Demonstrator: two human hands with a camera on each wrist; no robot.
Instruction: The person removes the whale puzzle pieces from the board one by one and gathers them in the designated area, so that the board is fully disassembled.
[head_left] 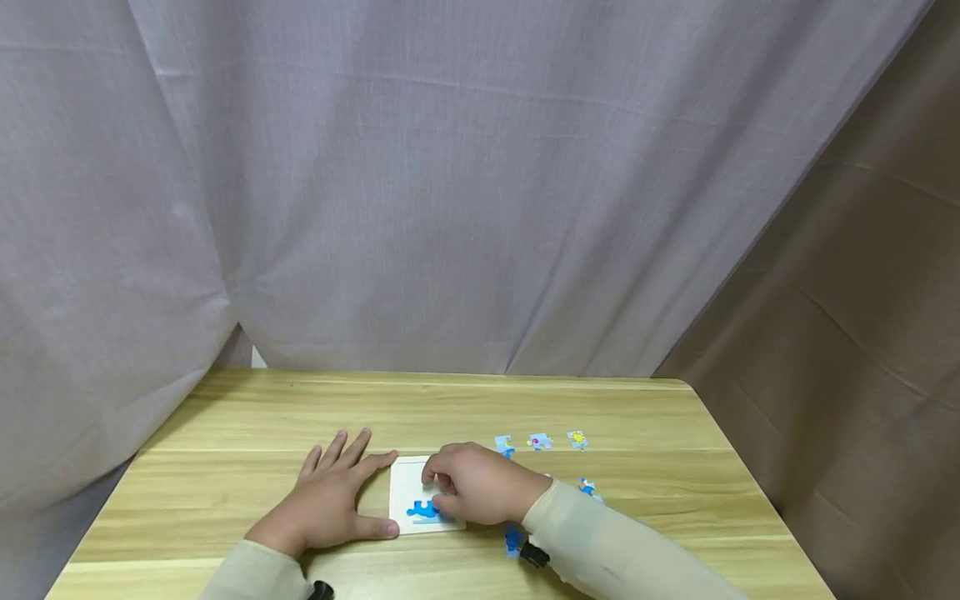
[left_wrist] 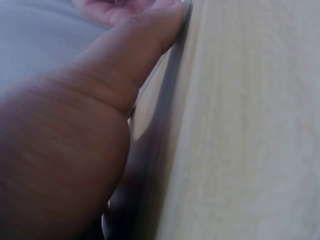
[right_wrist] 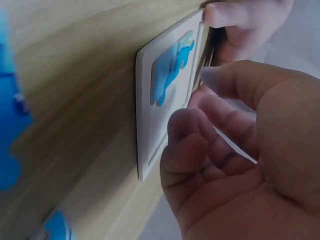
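Observation:
A white puzzle board [head_left: 407,481] lies on the table with joined blue jigsaw pieces [head_left: 422,508] along its near side. My left hand [head_left: 330,492] rests spread on the table; its thumb and index fingertip touch the board's left edge. Over the board's right part hovers my right hand [head_left: 480,483]. In the right wrist view its fingers are loosely bent, the thumb apart from them, and nothing shows between them. Blue pieces [right_wrist: 172,67] lie in the board's frame beyond the fingers. Part of the board is hidden under the right hand in the head view.
Loose jigsaw pieces lie right of the board, among them a light blue one [head_left: 540,442], one with yellow [head_left: 577,439] and a blue one [head_left: 513,540]. The right forearm covers part of that area. A grey curtain [head_left: 450,208] hangs behind the wooden table [head_left: 675,467].

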